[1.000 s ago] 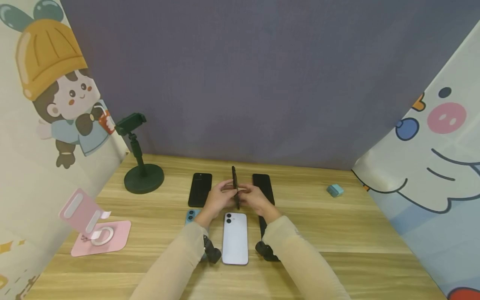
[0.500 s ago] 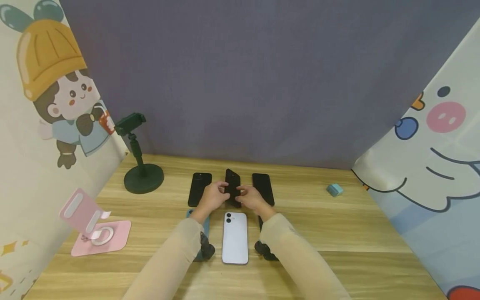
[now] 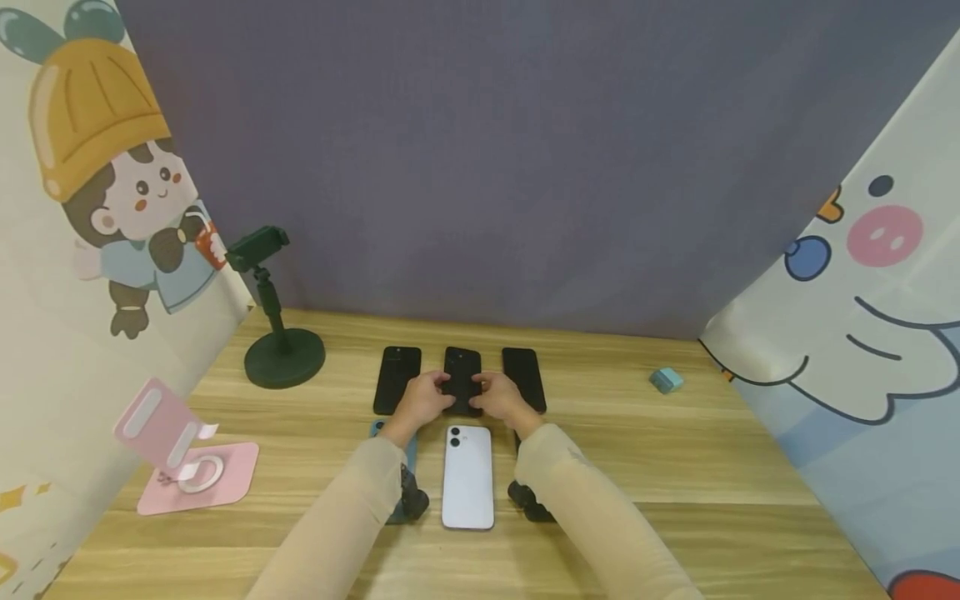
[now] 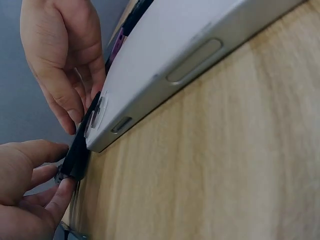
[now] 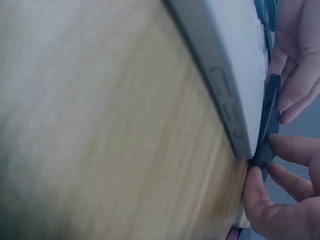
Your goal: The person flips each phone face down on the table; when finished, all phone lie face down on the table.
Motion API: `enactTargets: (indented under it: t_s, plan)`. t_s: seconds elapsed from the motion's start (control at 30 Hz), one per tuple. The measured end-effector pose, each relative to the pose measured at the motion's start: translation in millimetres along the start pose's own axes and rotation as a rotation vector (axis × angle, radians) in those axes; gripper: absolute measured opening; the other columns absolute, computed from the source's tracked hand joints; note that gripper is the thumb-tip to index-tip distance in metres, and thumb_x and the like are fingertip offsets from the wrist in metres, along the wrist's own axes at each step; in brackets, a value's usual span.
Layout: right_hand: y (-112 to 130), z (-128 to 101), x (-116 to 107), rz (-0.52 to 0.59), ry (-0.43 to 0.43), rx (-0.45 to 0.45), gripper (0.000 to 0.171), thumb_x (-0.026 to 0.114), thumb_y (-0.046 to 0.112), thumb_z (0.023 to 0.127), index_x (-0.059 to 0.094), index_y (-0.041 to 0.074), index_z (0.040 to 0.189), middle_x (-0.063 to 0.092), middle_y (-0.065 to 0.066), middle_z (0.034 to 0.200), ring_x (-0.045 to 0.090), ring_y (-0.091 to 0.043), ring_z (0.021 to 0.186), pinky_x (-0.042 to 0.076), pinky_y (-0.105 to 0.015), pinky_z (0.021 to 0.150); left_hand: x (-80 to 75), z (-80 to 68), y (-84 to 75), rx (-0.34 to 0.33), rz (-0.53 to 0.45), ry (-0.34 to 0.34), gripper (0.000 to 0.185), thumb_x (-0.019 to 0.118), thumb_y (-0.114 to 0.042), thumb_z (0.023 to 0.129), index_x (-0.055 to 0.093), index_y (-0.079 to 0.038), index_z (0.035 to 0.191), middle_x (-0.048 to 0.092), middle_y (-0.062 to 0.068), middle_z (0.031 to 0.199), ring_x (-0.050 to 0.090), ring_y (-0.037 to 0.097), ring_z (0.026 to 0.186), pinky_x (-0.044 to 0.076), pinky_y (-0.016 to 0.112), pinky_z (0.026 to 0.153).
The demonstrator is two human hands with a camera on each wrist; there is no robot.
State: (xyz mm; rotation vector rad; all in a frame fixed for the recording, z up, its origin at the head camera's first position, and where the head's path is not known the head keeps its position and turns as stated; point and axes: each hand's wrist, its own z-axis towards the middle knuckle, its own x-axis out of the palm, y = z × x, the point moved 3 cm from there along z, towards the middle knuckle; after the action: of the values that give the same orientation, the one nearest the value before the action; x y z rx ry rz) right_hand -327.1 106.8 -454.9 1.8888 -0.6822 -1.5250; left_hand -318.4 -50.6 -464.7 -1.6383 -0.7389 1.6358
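Between my hands is a black phone [image 3: 462, 382], camera side up, in the middle of the back row. Its far end reaches away from me; whether it lies fully flat I cannot tell. My left hand [image 3: 424, 398] holds its left edge, thumb and fingers pinching it in the left wrist view, where the phone [image 4: 77, 152] shows edge-on. On the opposite edge my right hand [image 3: 501, 395] grips it likewise, as the right wrist view shows with its fingertips [image 5: 256, 182] at the rim. Nearer me lies a white phone [image 3: 468, 479], camera side up.
Black phones lie left [image 3: 397, 379] and right [image 3: 524, 379] of the held one. My forearms partly cover a blue phone [image 3: 410, 457] and another dark phone. A black stand [image 3: 283, 360] and pink folding stand [image 3: 234, 479] are left; a small teal block [image 3: 666, 380] is right.
The black phone has turned from upright and edge-on to lying back with its camera side up, lowered onto or close to the table. Both hands have kept to its edges.
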Motion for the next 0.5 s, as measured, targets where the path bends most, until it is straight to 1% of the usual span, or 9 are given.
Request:
enactTargets:
  t_s: [0.1, 0.23, 0.33, 0.5]
  plan:
    - [0.8, 0.6, 0.6, -0.013, -0.007, 0.006, 0.049, 0.074, 0.007, 0.086, 0.059, 0.006, 0.132, 0.058, -0.02, 0.123, 0.055, -0.033, 0.111, 0.051, -0.041, 0.087, 1.8, 0.1, 0.8, -0.007, 0.01, 0.006, 0.043, 0.075, -0.008, 0.083, 0.063, 0.003, 0.123, 0.067, 0.015, 0.107, 0.062, 0.027, 0.096, 0.052, 0.04, 0.082]
    - [1.3, 1.8, 1.7, -0.028, -0.005, 0.002, 0.049, 0.074, 0.006, 0.085, 0.059, 0.006, 0.132, 0.058, -0.021, 0.123, 0.055, -0.033, 0.112, 0.051, -0.041, 0.087, 3.8, 0.1, -0.4, -0.016, 0.075, 0.017, 0.047, 0.075, -0.012, 0.084, 0.061, 0.003, 0.126, 0.06, 0.022, 0.119, 0.056, 0.035, 0.111, 0.047, 0.047, 0.092]
    - [1.5, 2.5, 2.5, -0.041, -0.003, 0.002, 0.049, 0.074, 0.006, 0.085, 0.06, 0.005, 0.132, 0.058, -0.021, 0.123, 0.055, -0.033, 0.112, 0.051, -0.042, 0.087, 5.0, 0.7, -2.0, -0.011, 0.132, 0.032, 0.048, 0.075, -0.014, 0.085, 0.061, 0.003, 0.127, 0.054, 0.025, 0.125, 0.049, 0.04, 0.12, 0.043, 0.05, 0.098]
    - [2.4, 2.9, 1.9, -0.066, 0.005, -0.002, 0.049, 0.075, 0.004, 0.084, 0.06, 0.004, 0.131, 0.058, -0.022, 0.123, 0.056, -0.034, 0.112, 0.051, -0.042, 0.087, 6.3, 1.6, -2.8, -0.01, 0.161, 0.067, 0.046, 0.074, -0.014, 0.086, 0.061, 0.004, 0.126, 0.053, 0.024, 0.125, 0.05, 0.039, 0.119, 0.045, 0.047, 0.096]
